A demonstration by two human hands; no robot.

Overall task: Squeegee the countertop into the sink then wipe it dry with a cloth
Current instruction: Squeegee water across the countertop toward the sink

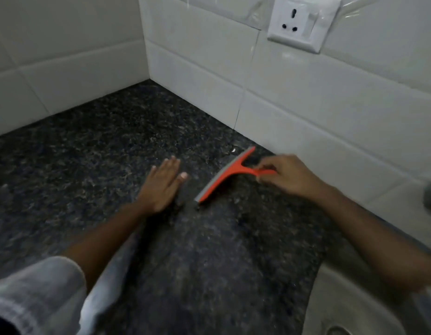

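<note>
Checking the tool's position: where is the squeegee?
On the countertop right of centre, near the tiled wall, the squeegee is gripped by the right hand.

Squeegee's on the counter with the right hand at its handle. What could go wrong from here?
The right hand only pinches the squeegee handle's end, so the blade may twist or skip. The left hand lies flat on the countertop beside the blade, possibly in its path. The sink sits right, so a leftward stroke pushes water away.
</note>
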